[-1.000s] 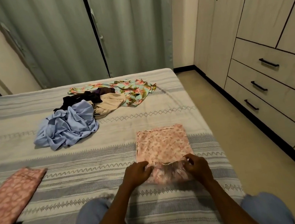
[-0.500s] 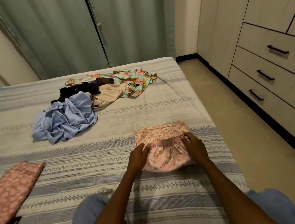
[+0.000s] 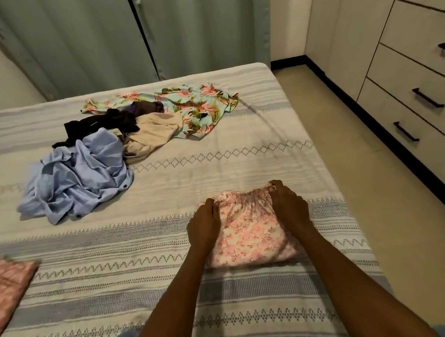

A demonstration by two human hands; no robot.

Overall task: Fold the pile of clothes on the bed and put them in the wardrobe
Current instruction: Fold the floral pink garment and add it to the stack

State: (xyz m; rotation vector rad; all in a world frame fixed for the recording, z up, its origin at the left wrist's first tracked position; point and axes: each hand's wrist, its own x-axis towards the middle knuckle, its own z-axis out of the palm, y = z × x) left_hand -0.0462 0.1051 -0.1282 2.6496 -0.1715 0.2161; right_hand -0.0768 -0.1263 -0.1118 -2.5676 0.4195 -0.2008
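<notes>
A pink floral garment lies folded on the striped bed, its gathered waistband at the far edge. My left hand grips its left side and my right hand grips the right end of the waistband. Farther back sits the unfolded pile: a light blue shirt, a dark garment, a beige piece and a turquoise floral piece. The wardrobe with dark-handled drawers stands to the right of the bed.
A folded pink patterned cloth rests at the bed's left edge. Green curtains hang behind the bed. A strip of tan floor runs between bed and wardrobe. My knees in blue fabric show at the bottom.
The near half of the pink floral garment has been folded away from me over the far half, so it is now half as long. Both hands moved forward with it.
</notes>
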